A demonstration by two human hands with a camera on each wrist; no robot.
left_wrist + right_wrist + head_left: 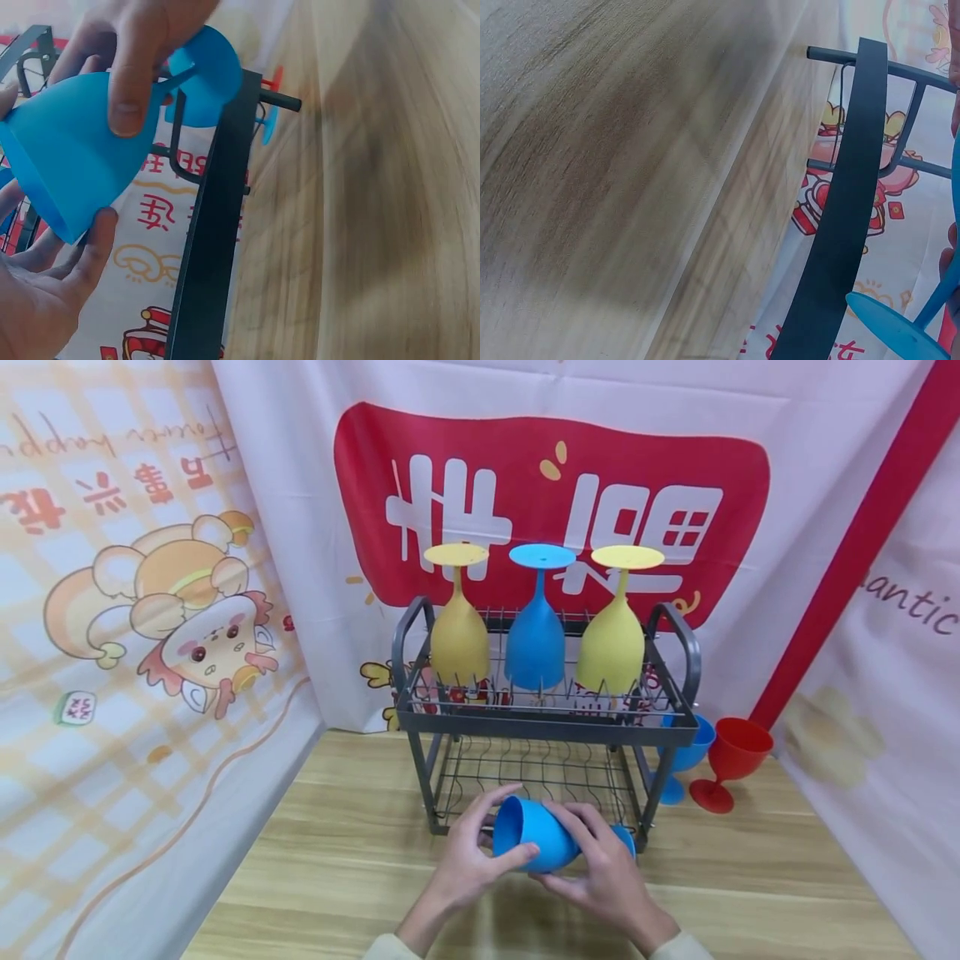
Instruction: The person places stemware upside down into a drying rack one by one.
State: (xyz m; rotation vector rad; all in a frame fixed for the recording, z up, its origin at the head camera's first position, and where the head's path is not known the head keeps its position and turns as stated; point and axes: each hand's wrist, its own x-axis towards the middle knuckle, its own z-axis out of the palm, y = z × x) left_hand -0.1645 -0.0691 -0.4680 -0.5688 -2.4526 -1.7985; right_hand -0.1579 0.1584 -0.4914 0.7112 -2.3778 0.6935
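Observation:
Both hands hold a blue plastic goblet (546, 837) on its side, low in front of the rack, its mouth facing left. My left hand (468, 860) grips the bowl near the rim, thumb in front. Around the other end of the bowl, toward the stem, are the fingers of my right hand (600, 870). The goblet's round foot (900, 330) sticks out beyond the right hand. Upside down on the rack's top tier stand an amber goblet (459, 647), another blue goblet (536, 647) and a yellow goblet (612, 647).
The dark two-tier wire rack (547, 729) stands on a wood-grain table (315, 860) against a printed curtain (300, 527). Right of the rack, a red goblet (738, 750) stands upright beside a further blue goblet (701, 742), which the rack partly hides.

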